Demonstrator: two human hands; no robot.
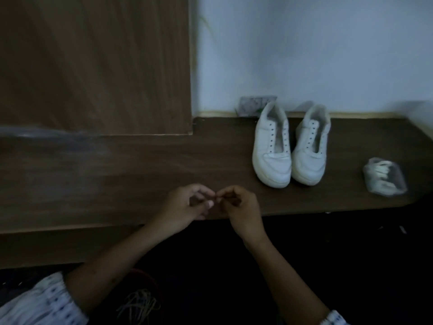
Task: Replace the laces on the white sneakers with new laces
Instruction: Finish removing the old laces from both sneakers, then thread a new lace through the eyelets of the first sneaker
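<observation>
From the head view, two white sneakers are seen side by side on a dark wooden shelf (140, 165), well to the right of its middle. The left-hand sneaker (271, 148) and the right-hand sneaker (310, 148) are each laid with the long axis running from the wall toward the viewer: the toes are pointed at the shelf's front edge and the heels are set against the pale wall (304, 43). The two long axes are nearly parallel, with the heels spread slightly apart and the toes just beside one another. No laces are threaded; rows of bare eyelets are visible along both open throats.

A clear plastic bag (384, 177) holding a pale bundle is placed on the shelf to the right of the sneakers, apart from them. A small patterned card (251, 105) is leaned against the wall behind the left-hand sneaker.

At the shelf's front edge, the left hand (187, 205) and the right hand (239, 207) are brought together, fingers curled and fingertips meeting. Whether anything is pinched between them cannot be told in the dim light. Patterned white sleeves are pushed up both forearms. Below, a tangle of pale laces (140, 306) is seen on a dark reddish surface.
</observation>
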